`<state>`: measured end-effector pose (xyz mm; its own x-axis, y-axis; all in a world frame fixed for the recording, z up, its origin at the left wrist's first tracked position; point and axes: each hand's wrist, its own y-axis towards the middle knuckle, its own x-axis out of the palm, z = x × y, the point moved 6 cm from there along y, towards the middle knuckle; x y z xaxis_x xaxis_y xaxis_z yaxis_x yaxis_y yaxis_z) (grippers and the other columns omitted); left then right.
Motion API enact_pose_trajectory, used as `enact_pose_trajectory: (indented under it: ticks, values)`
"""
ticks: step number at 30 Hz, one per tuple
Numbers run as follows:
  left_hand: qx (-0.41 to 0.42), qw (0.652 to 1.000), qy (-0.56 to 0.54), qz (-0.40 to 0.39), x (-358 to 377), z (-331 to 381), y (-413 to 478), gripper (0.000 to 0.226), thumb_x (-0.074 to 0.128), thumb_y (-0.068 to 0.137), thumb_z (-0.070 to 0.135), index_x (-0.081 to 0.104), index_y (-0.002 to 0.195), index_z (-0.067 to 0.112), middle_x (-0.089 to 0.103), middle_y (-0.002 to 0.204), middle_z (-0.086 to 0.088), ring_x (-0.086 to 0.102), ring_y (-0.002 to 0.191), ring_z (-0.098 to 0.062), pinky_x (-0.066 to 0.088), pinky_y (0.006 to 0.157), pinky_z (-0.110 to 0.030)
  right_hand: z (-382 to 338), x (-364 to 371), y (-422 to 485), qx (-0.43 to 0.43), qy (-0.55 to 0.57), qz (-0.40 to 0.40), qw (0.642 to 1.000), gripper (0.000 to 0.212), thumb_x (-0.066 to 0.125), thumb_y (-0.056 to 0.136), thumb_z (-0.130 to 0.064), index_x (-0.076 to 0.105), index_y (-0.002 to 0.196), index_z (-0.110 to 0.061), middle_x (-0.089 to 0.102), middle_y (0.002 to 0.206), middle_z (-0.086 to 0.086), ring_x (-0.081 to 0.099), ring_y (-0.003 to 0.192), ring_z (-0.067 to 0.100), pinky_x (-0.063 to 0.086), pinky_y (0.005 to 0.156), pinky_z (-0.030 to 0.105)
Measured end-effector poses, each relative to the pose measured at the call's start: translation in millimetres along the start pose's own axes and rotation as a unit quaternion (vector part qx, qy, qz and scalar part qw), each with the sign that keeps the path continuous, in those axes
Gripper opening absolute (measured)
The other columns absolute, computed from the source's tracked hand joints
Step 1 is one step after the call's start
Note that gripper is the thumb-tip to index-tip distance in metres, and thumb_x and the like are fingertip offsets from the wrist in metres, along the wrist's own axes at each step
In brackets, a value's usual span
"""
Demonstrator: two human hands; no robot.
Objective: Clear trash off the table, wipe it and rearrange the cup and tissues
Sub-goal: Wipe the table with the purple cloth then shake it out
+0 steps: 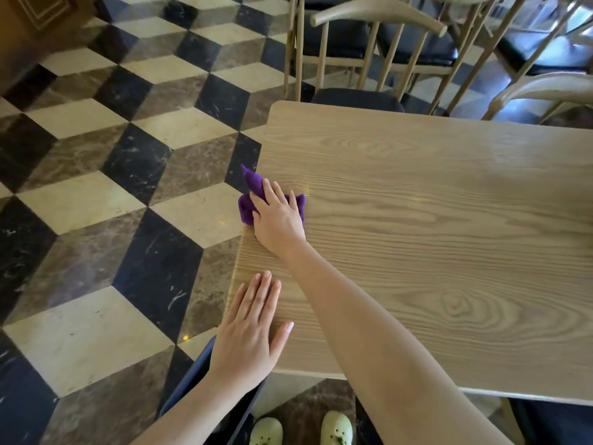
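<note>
A light wooden table (433,220) fills the right half of the view. My right hand (277,216) presses flat on a crumpled purple cloth (248,200) at the table's left edge; part of the cloth hangs over the edge. My left hand (253,329) lies flat, palm down with fingers together, on the near left corner of the table and holds nothing. No cup, tissues or trash show in this view.
Wooden chairs with dark seats (369,59) stand behind the table's far edge and at the right (539,88). A dark bin or chair edge (192,380) sits below the near left corner. Checkered marble floor (112,187) lies to the left.
</note>
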<state>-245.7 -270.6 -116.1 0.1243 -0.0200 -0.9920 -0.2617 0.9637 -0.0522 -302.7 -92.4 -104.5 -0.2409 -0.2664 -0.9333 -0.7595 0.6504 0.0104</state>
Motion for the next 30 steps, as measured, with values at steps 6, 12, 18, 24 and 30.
enact_pose_trajectory:
  ticks: [6, 12, 18, 24, 30]
  values:
    - [-0.025, 1.000, 0.002, -0.014, -8.4, -0.4, -4.3, 0.066, 0.016, 0.095, 0.048, 0.032, 0.140, 0.003, 0.027, 0.149, -0.013, 0.027, 0.139, -0.028, 0.005, 0.114, -0.038, 4.9, -1.8, -34.6, -0.027, 0.002, -0.025, 0.999, 0.045, 0.033, 0.098, -0.027, 0.032, 0.143, -0.025, 0.012, 0.159, 0.002, 0.009, 0.146, 0.022, 0.005, 0.119, 0.046]
    - [-0.068, 0.997, -0.013, -0.032, -8.5, -11.5, -28.2, 0.073, 0.011, 0.094, 0.052, 0.032, 0.139, -0.002, 0.031, 0.148, -0.019, 0.031, 0.136, -0.030, 0.003, 0.115, -0.034, 1.4, -0.2, -57.1, 0.001, 0.008, -0.012, 1.000, 0.045, 0.035, 0.097, -0.027, 0.035, 0.142, -0.024, 0.013, 0.159, 0.003, 0.011, 0.146, 0.022, 0.005, 0.119, 0.046]
    - [-0.064, 0.997, -0.017, -0.030, -9.3, -12.1, -27.6, 0.074, 0.009, 0.094, 0.053, 0.028, 0.141, -0.001, 0.028, 0.149, -0.019, 0.027, 0.138, -0.030, 0.000, 0.115, -0.035, -4.0, 5.2, -77.3, 0.026, 0.007, -0.012, 1.000, 0.046, 0.035, 0.096, -0.027, 0.034, 0.142, -0.024, 0.012, 0.159, 0.003, 0.011, 0.146, 0.022, 0.004, 0.119, 0.047]
    - [-0.056, 0.998, -0.021, -0.031, -9.2, -12.9, -27.1, 0.075, 0.009, 0.093, 0.053, 0.028, 0.141, -0.001, 0.028, 0.149, -0.020, 0.026, 0.138, -0.030, 0.001, 0.114, -0.036, -3.4, 3.8, -103.6, 0.025, 0.001, -0.004, 1.000, 0.045, 0.036, 0.096, -0.028, 0.035, 0.141, -0.028, 0.017, 0.158, 0.002, 0.014, 0.146, 0.020, 0.006, 0.119, 0.046]
    - [-0.055, 0.998, -0.018, -0.031, -5.4, -14.6, -28.5, 0.074, 0.011, 0.093, 0.053, 0.026, 0.142, 0.000, 0.026, 0.150, -0.019, 0.022, 0.140, -0.028, 0.001, 0.115, -0.035, 2.2, -4.4, -150.9, 0.041, 0.008, 0.013, 0.999, 0.044, 0.040, 0.094, -0.026, 0.043, 0.137, -0.027, 0.025, 0.156, 0.002, 0.021, 0.144, 0.021, 0.011, 0.119, 0.045]
